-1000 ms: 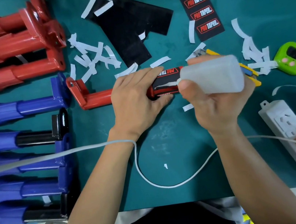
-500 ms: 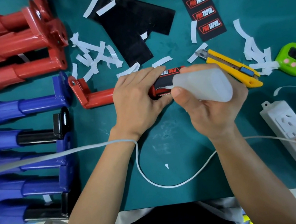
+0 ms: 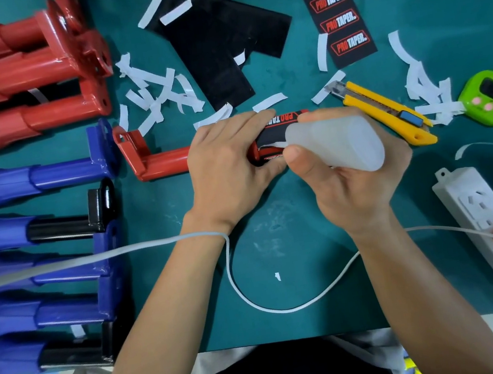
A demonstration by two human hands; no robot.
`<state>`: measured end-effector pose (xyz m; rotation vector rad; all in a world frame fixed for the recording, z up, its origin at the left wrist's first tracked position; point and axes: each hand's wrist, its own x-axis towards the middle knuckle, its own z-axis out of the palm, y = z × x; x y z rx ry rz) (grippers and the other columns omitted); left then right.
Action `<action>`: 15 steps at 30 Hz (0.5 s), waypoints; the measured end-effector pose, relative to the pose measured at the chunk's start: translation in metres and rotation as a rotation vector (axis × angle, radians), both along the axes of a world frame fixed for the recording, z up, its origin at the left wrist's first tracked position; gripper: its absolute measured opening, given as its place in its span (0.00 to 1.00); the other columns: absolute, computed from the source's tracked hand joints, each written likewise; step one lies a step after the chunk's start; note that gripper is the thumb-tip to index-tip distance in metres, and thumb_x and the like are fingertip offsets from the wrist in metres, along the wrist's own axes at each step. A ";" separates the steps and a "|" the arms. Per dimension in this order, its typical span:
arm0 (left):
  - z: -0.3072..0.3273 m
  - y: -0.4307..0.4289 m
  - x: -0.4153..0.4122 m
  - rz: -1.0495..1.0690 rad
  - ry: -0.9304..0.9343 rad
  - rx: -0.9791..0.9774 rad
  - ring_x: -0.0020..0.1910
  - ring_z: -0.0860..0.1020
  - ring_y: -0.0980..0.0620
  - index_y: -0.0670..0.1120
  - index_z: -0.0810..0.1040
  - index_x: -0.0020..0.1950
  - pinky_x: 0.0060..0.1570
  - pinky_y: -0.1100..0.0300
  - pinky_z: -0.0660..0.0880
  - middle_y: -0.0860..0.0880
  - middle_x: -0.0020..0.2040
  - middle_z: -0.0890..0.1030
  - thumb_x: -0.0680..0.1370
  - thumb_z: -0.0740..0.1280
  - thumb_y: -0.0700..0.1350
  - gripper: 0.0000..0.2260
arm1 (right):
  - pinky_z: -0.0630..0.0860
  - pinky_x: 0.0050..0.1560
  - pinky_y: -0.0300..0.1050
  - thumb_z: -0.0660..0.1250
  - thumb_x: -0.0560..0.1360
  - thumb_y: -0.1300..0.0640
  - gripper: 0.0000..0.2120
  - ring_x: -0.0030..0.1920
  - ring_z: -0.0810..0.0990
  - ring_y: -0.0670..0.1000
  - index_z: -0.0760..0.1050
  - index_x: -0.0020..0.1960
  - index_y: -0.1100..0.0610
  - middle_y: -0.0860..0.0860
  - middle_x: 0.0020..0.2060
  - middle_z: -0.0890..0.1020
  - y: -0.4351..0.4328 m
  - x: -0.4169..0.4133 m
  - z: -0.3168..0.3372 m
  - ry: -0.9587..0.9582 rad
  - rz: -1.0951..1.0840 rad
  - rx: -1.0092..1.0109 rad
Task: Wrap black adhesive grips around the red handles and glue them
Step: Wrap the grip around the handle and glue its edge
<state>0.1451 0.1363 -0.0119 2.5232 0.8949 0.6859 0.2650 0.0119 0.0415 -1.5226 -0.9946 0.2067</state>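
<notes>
Red handle point(image 3: 165, 163): glossy red plastic shaft w/ a flat bracket end. Its other end is covered by a black grip point(image 3: 280, 121) w/ red/white PRO TAPER print. A pale strip shows along the grip's near edge; can't tell if it's backing or a lifted seam.

Long axis runs approx left-right across the teal mat point(image 3: 279, 246), bracket end pointing left, grip end right. It lies mid-table, just right of the blue handles point(image 3: 30, 184) and near-right of the red handle stack point(image 3: 30, 75).

Left hand point(image 3: 230, 170) is clamped on the handle where shaft meets grip, fingers curled over the far side, thumb on the near side. Bracket end sticks out left of the hand, and the printed grip end sticks out right.

Right hand point(image 3: 356, 183) is wrapped round a translucent glue bottle point(image 3: 337, 141), thumb on the near side. Its nozzle points left at the grip's pale edge. Tip contact not clear.

Misc:
- Yellow utility knife point(image 3: 387, 111) just beyond the bottle, far-right.
- Green timer point(image 3: 491, 97) at the right edge.
- Power strip point(image 3: 486, 215) near-right.
- White cable point(image 3: 255, 300) loops over the left wrist and across the mat.
- Sticker sheet point(image 3: 334, 10) and black cut sheet point(image 3: 218, 47) on the far side.
- White backing strips point(image 3: 157, 91) scattered on the far side.
</notes>
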 end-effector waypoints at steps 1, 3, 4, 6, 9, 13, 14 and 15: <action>0.000 0.000 0.000 0.001 0.000 0.003 0.55 0.82 0.52 0.53 0.84 0.63 0.56 0.57 0.70 0.56 0.58 0.85 0.81 0.55 0.68 0.26 | 0.80 0.51 0.36 0.76 0.75 0.59 0.11 0.51 0.82 0.36 0.81 0.56 0.60 0.36 0.54 0.81 0.000 0.000 0.000 0.003 -0.001 0.004; 0.000 0.000 0.000 0.002 -0.001 0.005 0.55 0.82 0.53 0.53 0.84 0.63 0.56 0.57 0.70 0.56 0.58 0.85 0.81 0.57 0.67 0.25 | 0.80 0.51 0.36 0.77 0.75 0.60 0.11 0.51 0.82 0.36 0.82 0.55 0.62 0.38 0.53 0.82 -0.001 0.001 -0.001 0.002 -0.008 0.007; 0.001 0.000 0.000 0.000 0.000 0.000 0.55 0.82 0.53 0.53 0.84 0.63 0.57 0.57 0.70 0.56 0.59 0.85 0.81 0.56 0.68 0.27 | 0.81 0.51 0.37 0.77 0.75 0.60 0.11 0.51 0.82 0.37 0.82 0.55 0.64 0.39 0.53 0.82 -0.002 0.002 -0.002 -0.003 -0.011 0.005; 0.002 0.000 0.000 -0.008 0.000 -0.005 0.56 0.82 0.53 0.53 0.84 0.64 0.56 0.57 0.69 0.56 0.59 0.85 0.80 0.53 0.69 0.29 | 0.81 0.51 0.38 0.77 0.75 0.60 0.11 0.51 0.82 0.37 0.82 0.54 0.65 0.40 0.51 0.83 -0.002 0.002 -0.002 -0.016 -0.017 -0.002; 0.002 0.000 0.000 -0.009 0.009 -0.016 0.56 0.82 0.52 0.53 0.84 0.64 0.57 0.57 0.70 0.56 0.59 0.85 0.80 0.61 0.65 0.23 | 0.81 0.50 0.39 0.77 0.75 0.59 0.11 0.51 0.82 0.37 0.82 0.54 0.63 0.39 0.51 0.82 -0.002 0.002 -0.002 -0.024 -0.012 -0.004; 0.002 -0.001 0.000 -0.003 0.019 -0.017 0.56 0.82 0.52 0.53 0.84 0.64 0.58 0.56 0.70 0.56 0.59 0.85 0.76 0.66 0.63 0.22 | 0.81 0.51 0.37 0.77 0.75 0.60 0.11 0.52 0.82 0.36 0.83 0.54 0.64 0.40 0.53 0.82 -0.002 0.003 -0.003 -0.018 -0.004 -0.008; 0.002 -0.001 0.000 -0.003 0.017 -0.019 0.56 0.82 0.52 0.53 0.84 0.64 0.58 0.56 0.71 0.56 0.59 0.85 0.76 0.66 0.63 0.22 | 0.80 0.52 0.36 0.77 0.75 0.60 0.11 0.52 0.82 0.35 0.82 0.54 0.64 0.40 0.53 0.81 -0.001 0.003 -0.003 -0.018 -0.001 -0.010; 0.003 -0.001 0.000 -0.002 0.018 -0.023 0.56 0.82 0.52 0.53 0.84 0.64 0.58 0.55 0.71 0.56 0.59 0.85 0.77 0.66 0.63 0.22 | 0.80 0.52 0.36 0.76 0.75 0.60 0.11 0.52 0.82 0.35 0.82 0.55 0.63 0.40 0.53 0.81 -0.002 0.003 -0.002 -0.019 0.003 -0.010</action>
